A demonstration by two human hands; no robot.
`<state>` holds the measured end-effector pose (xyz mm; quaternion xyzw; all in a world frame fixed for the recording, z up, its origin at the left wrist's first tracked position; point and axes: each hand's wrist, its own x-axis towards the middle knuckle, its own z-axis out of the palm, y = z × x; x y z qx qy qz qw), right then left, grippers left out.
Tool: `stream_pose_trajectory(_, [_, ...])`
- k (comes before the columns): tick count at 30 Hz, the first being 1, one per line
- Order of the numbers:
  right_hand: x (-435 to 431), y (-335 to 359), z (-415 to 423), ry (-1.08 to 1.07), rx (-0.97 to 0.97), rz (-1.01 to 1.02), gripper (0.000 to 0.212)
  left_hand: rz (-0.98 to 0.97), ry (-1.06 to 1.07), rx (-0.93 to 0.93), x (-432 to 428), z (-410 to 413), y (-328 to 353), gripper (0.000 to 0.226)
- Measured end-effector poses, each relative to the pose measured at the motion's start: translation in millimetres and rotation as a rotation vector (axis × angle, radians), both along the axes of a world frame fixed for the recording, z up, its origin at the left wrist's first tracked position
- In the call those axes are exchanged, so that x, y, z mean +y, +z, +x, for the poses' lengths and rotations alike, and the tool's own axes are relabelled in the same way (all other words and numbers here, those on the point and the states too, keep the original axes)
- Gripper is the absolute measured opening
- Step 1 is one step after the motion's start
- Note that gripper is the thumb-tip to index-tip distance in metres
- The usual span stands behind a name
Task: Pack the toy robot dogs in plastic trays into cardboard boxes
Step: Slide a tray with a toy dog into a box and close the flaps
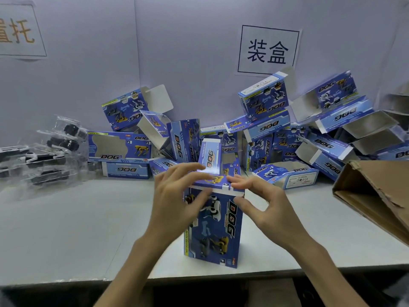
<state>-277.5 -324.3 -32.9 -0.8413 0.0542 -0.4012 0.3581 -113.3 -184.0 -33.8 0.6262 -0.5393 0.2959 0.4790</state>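
I have the tall blue cardboard box printed with robot dogs (212, 227) standing on end on the grey worktop (66, 229), near its front edge. My left hand (177, 196) lies flat over the top flap (210, 180), fingers straight and pressing, with the thumb on the front face. My right hand (265, 209) lightly pinches the top right corner between forefinger and thumb.

I judge this to be the closing step, though I cannot see whether a tray is inside. Next the flap's tongue must be tucked in squarely without buckling. Clear plastic trays of black toy dogs (48, 156) wait far left.
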Motion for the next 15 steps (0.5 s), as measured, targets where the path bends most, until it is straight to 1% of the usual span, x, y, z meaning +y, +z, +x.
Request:
stream_pose_trajectory(1, [0,-1,0,0.0,-0.008,0.001,0.018,0.031,-0.05,0.043,5,8,2,0.021])
stream_pose_trajectory(3, [1,-1,1,-0.002,-0.029,-0.007,0.014,0.076,-0.168,0.117,13,18,3,0.023])
stream_pose_trajectory(5, [2,-3,2,-0.006,-0.043,-0.007,0.014,0.091,-0.216,0.12,16,21,2,0.027])
stream_pose_trajectory(12, [3,-6,3,-0.019,-0.062,-0.012,0.01,0.062,-0.218,0.129,13,24,-1,0.025])
stream_pose_trajectory(15, [4,-6,2,0.002,-0.068,0.018,0.013,0.065,-0.202,0.121,13,24,-1,0.024])
